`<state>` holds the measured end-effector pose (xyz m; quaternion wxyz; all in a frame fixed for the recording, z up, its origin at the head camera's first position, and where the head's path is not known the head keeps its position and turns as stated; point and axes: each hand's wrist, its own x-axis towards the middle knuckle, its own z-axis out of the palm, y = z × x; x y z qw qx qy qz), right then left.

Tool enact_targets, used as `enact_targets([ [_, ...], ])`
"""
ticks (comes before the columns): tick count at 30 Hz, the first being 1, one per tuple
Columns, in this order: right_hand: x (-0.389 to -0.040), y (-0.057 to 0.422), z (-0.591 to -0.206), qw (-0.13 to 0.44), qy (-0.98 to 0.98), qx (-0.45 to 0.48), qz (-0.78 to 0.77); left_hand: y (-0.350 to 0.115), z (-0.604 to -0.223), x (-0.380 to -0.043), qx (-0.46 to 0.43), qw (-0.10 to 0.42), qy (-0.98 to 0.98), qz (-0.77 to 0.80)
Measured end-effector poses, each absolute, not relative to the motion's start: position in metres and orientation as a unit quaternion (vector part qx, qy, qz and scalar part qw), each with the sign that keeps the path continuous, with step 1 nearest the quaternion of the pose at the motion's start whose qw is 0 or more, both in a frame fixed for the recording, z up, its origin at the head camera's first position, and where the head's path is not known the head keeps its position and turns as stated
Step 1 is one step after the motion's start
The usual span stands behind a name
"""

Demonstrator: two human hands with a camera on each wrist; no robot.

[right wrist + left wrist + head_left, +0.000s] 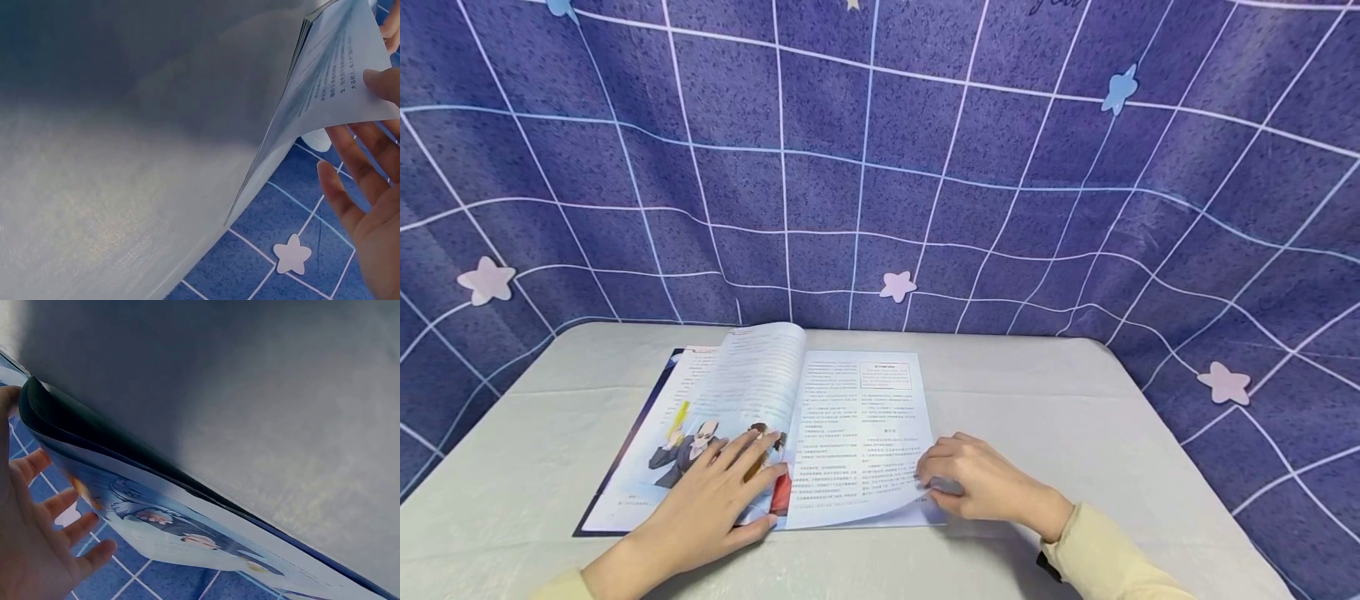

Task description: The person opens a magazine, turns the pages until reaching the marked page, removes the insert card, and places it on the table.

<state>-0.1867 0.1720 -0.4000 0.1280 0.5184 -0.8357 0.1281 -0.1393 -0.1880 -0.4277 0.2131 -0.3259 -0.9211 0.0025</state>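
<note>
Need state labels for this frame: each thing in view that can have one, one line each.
Magazine: lying open.
Left-hand page: arched up near the spine.
Right-hand page: lower outer corner lifted.
Left hand: fingers spread on the left-hand page.
Right hand: pinching the right-hand page's edge.
Backdrop cloth: hanging, wavy.

magazine (pixel 760 392) on table (pixel 1037 400) | curtain (pixel 880 192) behind | left fingers (pixel 752 457): left page (pixel 741 396) | right fingers (pixel 938 455): right page (pixel 859 433)

You face a pale table (pixel 1015 400) | gridded purple-blue cloth (pixel 820 192) behind it | pink star (pixel 898 286) above its far edge | light-blue star (pixel 1120 89) higher above the table
</note>
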Motion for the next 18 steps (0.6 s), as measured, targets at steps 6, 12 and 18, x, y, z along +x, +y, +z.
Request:
enact_targets([
  [6, -0.1865, 0.1722, -0.3986, 0.133, -0.838, 0.513, 0.133, -0.1886, -0.4264, -0.1398, -0.338, 0.227, -0.913, 0.008],
  [12, -0.1884, 0.1715, -0.3969, 0.151, -0.828, 0.522, 0.143, -0.1880, -0.4265, -0.1401, -0.339, 0.218, -0.915, 0.013],
  [18, -0.1908, 0.1696, -0.3923, 0.167, -0.820, 0.526, 0.149, -0.1881, -0.4270, -0.1397, -0.335, 0.217, -0.917, 0.020],
])
